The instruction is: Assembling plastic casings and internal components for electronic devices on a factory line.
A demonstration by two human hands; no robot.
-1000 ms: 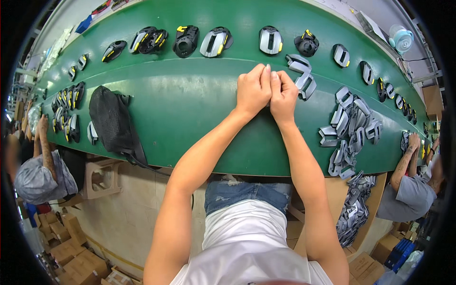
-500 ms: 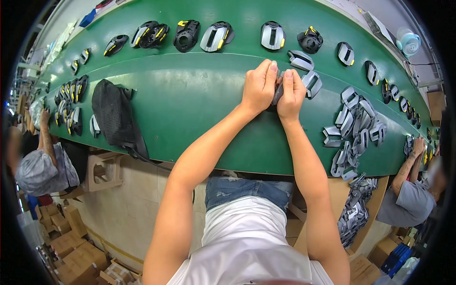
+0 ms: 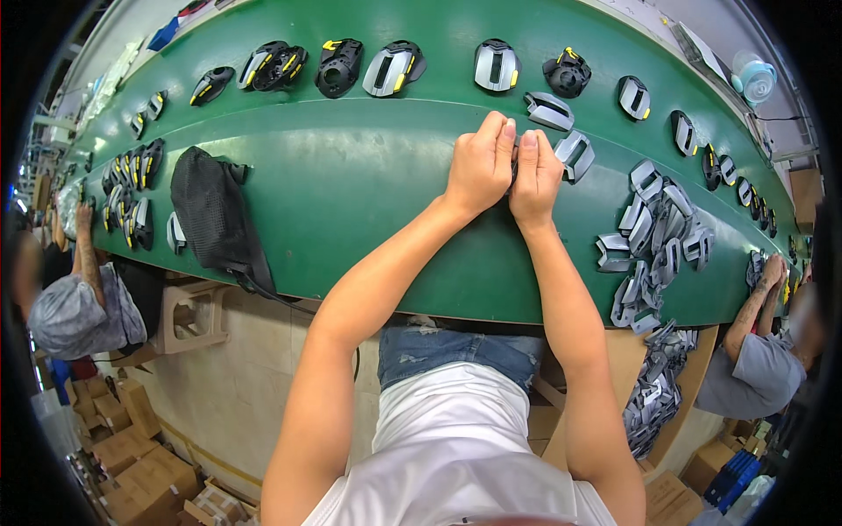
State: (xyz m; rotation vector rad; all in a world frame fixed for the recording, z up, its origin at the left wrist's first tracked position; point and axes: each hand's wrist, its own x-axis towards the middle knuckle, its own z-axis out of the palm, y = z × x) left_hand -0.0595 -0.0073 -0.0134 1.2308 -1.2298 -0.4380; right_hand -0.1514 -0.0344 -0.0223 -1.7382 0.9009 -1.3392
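Note:
Both hands meet over the green worktop. My left hand (image 3: 476, 168) and my right hand (image 3: 536, 180) are closed, thumbs side by side on top, around a small dark part (image 3: 514, 173). Only a sliver of it shows between the hands, so its exact kind cannot be made out. Just right of my right hand lies a grey, notched mouse cover (image 3: 575, 157). Another grey cover (image 3: 550, 111) rests beyond it, at the edge of the far strip. Farther off stand a silver-and-black computer mouse shell (image 3: 497, 66) and a dark, open mouse base (image 3: 567, 73) with a yellow piece.
Grey covers are heaped in a pile (image 3: 667, 215) at the right, above a cardboard box (image 3: 617, 373) of more. A black mesh-covered object (image 3: 210, 206) with a cable lies left. Mouse shells line the far green strip (image 3: 447, 74). Co-workers sit at both sides.
Mouse shells on the far strip have shifted slightly left, along with the nearby grey cover. My hands have closed more tightly together, so less of the dark part shows.

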